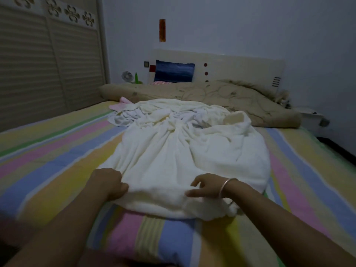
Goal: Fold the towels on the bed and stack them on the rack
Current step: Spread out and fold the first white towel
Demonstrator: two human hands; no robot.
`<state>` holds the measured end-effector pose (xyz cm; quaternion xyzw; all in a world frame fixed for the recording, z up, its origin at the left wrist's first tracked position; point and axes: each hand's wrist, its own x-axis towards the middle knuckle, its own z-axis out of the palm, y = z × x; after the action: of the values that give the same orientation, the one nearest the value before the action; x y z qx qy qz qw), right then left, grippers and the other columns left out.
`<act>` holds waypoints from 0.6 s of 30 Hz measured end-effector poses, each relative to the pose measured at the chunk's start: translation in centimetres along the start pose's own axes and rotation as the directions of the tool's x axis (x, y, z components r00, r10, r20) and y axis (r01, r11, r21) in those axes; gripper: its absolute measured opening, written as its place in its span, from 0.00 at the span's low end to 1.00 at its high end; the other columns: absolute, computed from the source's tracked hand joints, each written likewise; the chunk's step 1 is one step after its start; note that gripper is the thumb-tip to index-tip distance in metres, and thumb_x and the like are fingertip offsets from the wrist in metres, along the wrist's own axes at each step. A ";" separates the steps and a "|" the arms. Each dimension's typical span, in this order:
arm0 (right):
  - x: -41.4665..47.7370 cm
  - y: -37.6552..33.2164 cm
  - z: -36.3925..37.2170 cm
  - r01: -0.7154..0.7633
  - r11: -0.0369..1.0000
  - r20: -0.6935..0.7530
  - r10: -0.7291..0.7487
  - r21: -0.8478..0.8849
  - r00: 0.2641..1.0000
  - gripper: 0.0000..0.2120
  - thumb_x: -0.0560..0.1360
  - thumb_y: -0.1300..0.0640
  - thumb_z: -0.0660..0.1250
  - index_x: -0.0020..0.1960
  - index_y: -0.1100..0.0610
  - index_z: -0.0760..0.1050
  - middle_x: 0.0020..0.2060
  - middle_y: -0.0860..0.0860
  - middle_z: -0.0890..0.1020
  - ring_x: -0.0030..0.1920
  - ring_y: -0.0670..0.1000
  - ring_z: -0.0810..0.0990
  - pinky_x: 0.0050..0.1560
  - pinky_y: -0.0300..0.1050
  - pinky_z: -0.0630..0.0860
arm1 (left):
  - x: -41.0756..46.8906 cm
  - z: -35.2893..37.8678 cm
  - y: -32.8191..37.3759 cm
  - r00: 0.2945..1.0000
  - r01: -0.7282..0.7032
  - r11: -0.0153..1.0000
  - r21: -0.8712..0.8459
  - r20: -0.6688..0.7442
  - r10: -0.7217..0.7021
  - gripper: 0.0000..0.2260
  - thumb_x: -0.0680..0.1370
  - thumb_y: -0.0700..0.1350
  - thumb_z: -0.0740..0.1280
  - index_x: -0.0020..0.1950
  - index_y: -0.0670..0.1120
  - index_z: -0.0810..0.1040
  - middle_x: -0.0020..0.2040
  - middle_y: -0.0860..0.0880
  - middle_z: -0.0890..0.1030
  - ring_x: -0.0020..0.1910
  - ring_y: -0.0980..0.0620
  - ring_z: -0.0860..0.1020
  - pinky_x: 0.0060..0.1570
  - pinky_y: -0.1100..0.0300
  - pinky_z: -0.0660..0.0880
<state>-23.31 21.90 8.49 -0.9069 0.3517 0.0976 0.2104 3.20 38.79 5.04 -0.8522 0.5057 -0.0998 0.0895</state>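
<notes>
A large cream towel (173, 151) lies spread and wrinkled across the striped bed sheet (48, 151). My left hand (109, 183) grips its near left edge with curled fingers. My right hand (207, 186), with a silver bangle on the wrist, rests on the towel's near edge with fingers loosely extended. Behind the big towel lie more crumpled white towels (127, 117) and a pink one (120, 105). No rack is in view.
A beige quilt (221, 95) is bunched across the head of the bed, with a blue pillow (174, 72) against the headboard. A louvred wardrobe (48, 64) stands at the left. A bedside table (312, 118) sits at the far right.
</notes>
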 end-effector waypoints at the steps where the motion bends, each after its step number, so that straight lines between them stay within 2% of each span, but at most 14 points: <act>1: -0.6 0.7 0.6 -0.012 0.995 -0.010 0.013 0.099 1.000 0.23 0.71 0.35 0.66 0.59 0.50 0.76 0.52 0.49 0.79 0.54 0.51 0.78 0.53 0.43 0.74 | -0.2 -0.2 1.4 0.999 0.003 0.999 -0.052 0.033 -0.001 0.15 0.78 0.56 0.56 0.39 0.47 0.72 0.41 0.47 0.77 0.44 0.47 0.78 0.40 0.57 0.69; 3: -2.0 2.5 1.7 -0.047 0.976 -0.079 0.065 0.211 0.995 0.17 0.73 0.38 0.66 0.54 0.48 0.77 0.47 0.48 0.81 0.50 0.51 0.80 0.46 0.41 0.75 | -0.2 -0.4 4.8 0.999 -0.009 0.979 -0.206 0.031 0.016 0.13 0.78 0.52 0.58 0.50 0.46 0.78 0.52 0.44 0.80 0.51 0.44 0.79 0.47 0.56 0.73; 6: -4.1 6.5 2.9 -0.106 0.984 -0.284 0.143 0.141 0.948 0.16 0.75 0.45 0.66 0.60 0.50 0.76 0.54 0.48 0.80 0.53 0.49 0.77 0.52 0.39 0.70 | -0.5 -1.6 11.3 0.995 -0.094 0.892 -0.442 -0.071 0.070 0.13 0.77 0.48 0.60 0.58 0.53 0.77 0.60 0.49 0.79 0.57 0.46 0.77 0.54 0.56 0.72; 9: -6.7 10.4 3.5 -0.178 0.947 -0.418 0.280 0.267 0.864 0.15 0.76 0.54 0.65 0.62 0.53 0.75 0.59 0.51 0.78 0.57 0.52 0.77 0.52 0.39 0.69 | -1.2 -3.7 18.3 0.949 -0.301 0.747 -0.593 -0.262 0.175 0.13 0.76 0.45 0.62 0.59 0.53 0.77 0.58 0.52 0.79 0.56 0.49 0.76 0.55 0.56 0.71; 11: -8.4 13.2 4.2 -0.254 0.918 -0.422 0.368 0.303 0.828 0.14 0.75 0.58 0.64 0.60 0.54 0.76 0.58 0.52 0.79 0.58 0.53 0.77 0.53 0.40 0.70 | -1.9 -5.2 22.9 0.888 -0.453 0.615 -0.645 -0.390 0.244 0.13 0.74 0.42 0.63 0.56 0.53 0.77 0.55 0.54 0.80 0.54 0.51 0.77 0.53 0.56 0.72; 13: -9.6 16.1 5.0 -0.291 0.899 -0.397 0.410 0.327 0.821 0.14 0.75 0.60 0.62 0.59 0.53 0.77 0.57 0.52 0.80 0.56 0.53 0.78 0.53 0.41 0.71 | -2.6 -6.5 27.2 0.842 -0.539 0.526 -0.658 -0.445 0.306 0.12 0.74 0.42 0.63 0.55 0.52 0.78 0.54 0.54 0.80 0.53 0.50 0.78 0.54 0.54 0.73; 15: -10.1 18.7 5.5 -0.284 0.877 -0.361 0.428 0.389 0.828 0.14 0.75 0.62 0.63 0.58 0.53 0.78 0.55 0.52 0.81 0.54 0.53 0.79 0.53 0.41 0.73 | -2.1 -6.6 31.3 0.822 -0.567 0.523 -0.636 -0.401 0.404 0.14 0.75 0.43 0.63 0.59 0.52 0.78 0.58 0.52 0.79 0.57 0.49 0.76 0.56 0.54 0.73; 17: -10.0 21.9 5.9 -0.263 0.853 -0.339 0.436 0.451 0.833 0.11 0.75 0.63 0.65 0.53 0.52 0.80 0.52 0.53 0.83 0.52 0.52 0.81 0.54 0.42 0.75 | -0.6 -5.3 35.5 0.817 -0.567 0.608 -0.556 -0.286 0.501 0.17 0.76 0.45 0.65 0.64 0.50 0.76 0.62 0.49 0.77 0.61 0.47 0.74 0.59 0.54 0.71; 18: -10.0 22.7 6.0 -0.242 0.850 -0.345 0.428 0.469 0.835 0.10 0.75 0.64 0.66 0.49 0.50 0.80 0.50 0.53 0.84 0.51 0.52 0.81 0.55 0.44 0.76 | 0.1 -4.4 36.5 0.801 -0.595 0.655 -0.467 -0.282 0.528 0.17 0.74 0.46 0.67 0.63 0.49 0.77 0.61 0.47 0.78 0.61 0.46 0.75 0.57 0.54 0.72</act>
<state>-46.23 15.44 -0.74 -0.7632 0.5589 -0.1475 0.2886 -28.72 21.20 0.01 -0.6358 0.7556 0.0258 -0.1553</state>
